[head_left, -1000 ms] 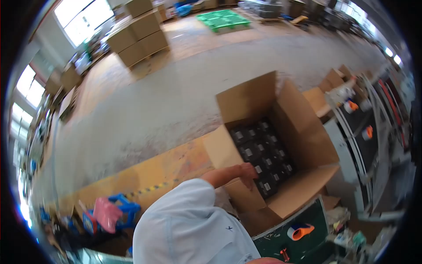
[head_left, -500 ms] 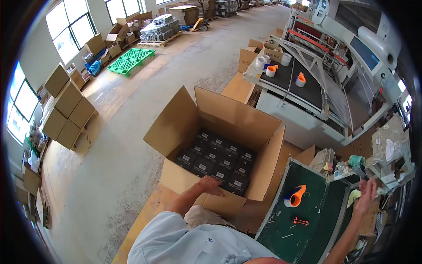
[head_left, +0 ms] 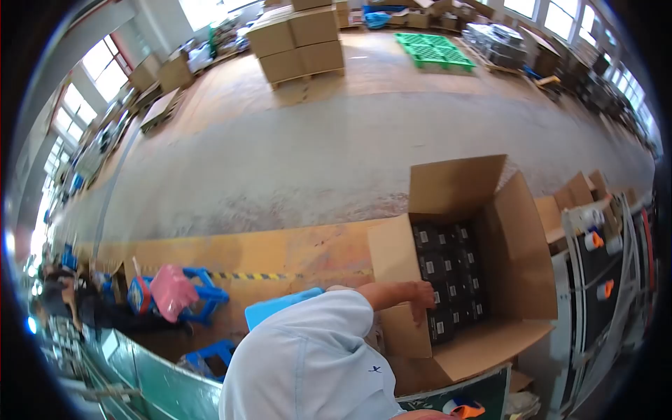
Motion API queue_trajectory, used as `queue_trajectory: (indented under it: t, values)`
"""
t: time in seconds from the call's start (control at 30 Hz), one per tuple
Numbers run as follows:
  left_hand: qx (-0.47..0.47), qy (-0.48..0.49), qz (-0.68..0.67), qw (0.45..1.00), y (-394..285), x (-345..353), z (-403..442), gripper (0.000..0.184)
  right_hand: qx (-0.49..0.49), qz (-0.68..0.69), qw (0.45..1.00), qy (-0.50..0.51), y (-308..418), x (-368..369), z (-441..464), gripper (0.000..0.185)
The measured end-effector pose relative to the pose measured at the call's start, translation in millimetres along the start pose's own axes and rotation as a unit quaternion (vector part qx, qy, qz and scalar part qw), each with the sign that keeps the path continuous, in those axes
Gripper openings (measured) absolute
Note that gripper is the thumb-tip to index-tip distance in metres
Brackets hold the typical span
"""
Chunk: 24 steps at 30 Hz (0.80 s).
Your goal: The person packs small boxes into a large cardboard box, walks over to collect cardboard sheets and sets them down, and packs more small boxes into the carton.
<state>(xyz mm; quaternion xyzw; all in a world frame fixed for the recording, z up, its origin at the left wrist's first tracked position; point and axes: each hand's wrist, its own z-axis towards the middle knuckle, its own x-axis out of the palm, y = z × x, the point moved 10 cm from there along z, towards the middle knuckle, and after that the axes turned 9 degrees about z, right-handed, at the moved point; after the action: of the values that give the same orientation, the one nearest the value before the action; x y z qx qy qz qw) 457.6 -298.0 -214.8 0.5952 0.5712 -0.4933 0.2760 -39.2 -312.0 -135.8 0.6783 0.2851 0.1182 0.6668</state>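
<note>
A large open cardboard carton [head_left: 521, 245] stands to the right of my body with its flaps raised or folded out. Rows of small black boxes [head_left: 451, 266] with white labels fill its bottom. My left hand [head_left: 421, 299] reaches over the near side flap, fingers stretched out and pointing into the carton beside the black boxes. Nothing shows in its grip; whether the fingertips touch a box I cannot tell. My right hand is out of view. At the bottom edge, an orange and white tape dispenser [head_left: 465, 408] lies on the green tabletop [head_left: 493, 392], partly cut off.
A blue stool [head_left: 280, 306] is beside me. Further left, a pink bag [head_left: 173, 292] rests on another blue stool, near a person in dark clothes [head_left: 91, 304]. Stacked cartons [head_left: 297, 45] and a green pallet [head_left: 434, 52] stand across the floor. A machine [head_left: 595, 294] is at right.
My view has swung left, so the carton now appears further right and the stools and another person have come into sight. My right hand has left the view. My left hand remains at the carton.
</note>
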Motion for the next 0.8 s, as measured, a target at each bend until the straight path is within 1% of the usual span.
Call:
queue_trajectory:
  t: [0.03, 0.1, 0.17, 0.23, 0.33, 0.43, 0.47, 0.5, 0.6, 0.63, 0.67, 0.7, 0.73, 0.77, 0.8]
  values:
    - [0.012, 0.001, 0.012, 1.0, -3.4, -0.5, -0.8, 0.075, 0.325, 0.081, 0.932, -0.14, -70.3, -8.3, -42.7, 0.044]
    - [0.005, -0.003, 0.008, 1.0, -2.7, -3.1, -3.7, 0.075, 0.329, 0.089, 0.933, -0.119, -47.8, 29.7, -39.6, 0.047]
    - [0.0, -0.007, 0.005, 1.0, -1.5, -4.1, -6.9, 0.074, 0.332, 0.097, 0.933, -0.1, -20.2, 59.0, -12.8, 0.05]
    - [0.008, 0.0, 0.015, 1.0, -3.5, -2.7, -8.2, 0.078, 0.358, 0.074, 0.93, -0.032, -1.0, 92.5, 2.3, 0.052]
    - [0.002, 0.016, 0.012, 1.0, -3.8, -5.2, -13.0, 0.079, 0.394, 0.044, 0.916, 0.063, 23.0, 142.1, 20.8, 0.054]
    - [0.005, -0.018, 0.019, 1.0, -2.1, -5.4, -10.7, 0.076, 0.425, 0.006, 0.891, 0.158, 22.8, 172.1, 33.9, 0.057]
    - [0.004, -0.019, 0.015, 1.0, -1.6, -3.6, -7.6, 0.076, 0.438, -0.007, 0.88, 0.187, 40.3, 176.5, 26.3, 0.058]
    - [0.007, -0.02, 0.014, 1.0, -1.6, -1.8, -5.8, 0.076, 0.44, -0.009, 0.878, 0.188, 26.5, 177.2, 21.9, 0.058]
    - [0.006, -0.007, 0.015, 1.0, 0.0, -2.0, -9.6, 0.079, 0.506, 0.077, 0.856, 0.076, -80.8, 168.1, -6.8, 0.057]
    - [0.008, 0.006, 0.018, 1.0, -2.1, -4.9, -12.7, 0.081, 0.507, 0.076, 0.855, 0.077, -110.3, 157.6, -16.1, 0.057]
    - [0.01, 0.008, 0.018, 1.0, -1.9, -3.0, -11.3, 0.081, 0.415, 0.352, 0.811, 0.212, -80.1, 198.5, -11.3, 0.057]
    - [0.009, 0.008, 0.017, 1.0, -1.4, -1.6, -9.7, 0.081, 0.281, 0.591, 0.683, 0.324, -31.0, 208.7, -5.6, 0.057]
    - [0.006, 0.006, 0.015, 1.0, -0.8, -0.4, -8.6, 0.081, 0.282, 0.59, 0.683, 0.325, -16.5, 214.8, -3.4, 0.057]
    - [0.003, 0.005, 0.014, 1.0, -0.2, 1.4, -7.2, 0.081, 0.443, 0.394, 0.794, 0.134, -36.9, 210.7, -3.3, 0.06]
    - [0.002, 0.005, 0.015, 1.0, 0.1, 3.4, -5.8, 0.081, 0.554, 0.154, 0.815, -0.071, -9.9, 187.7, -13.5, 0.062]
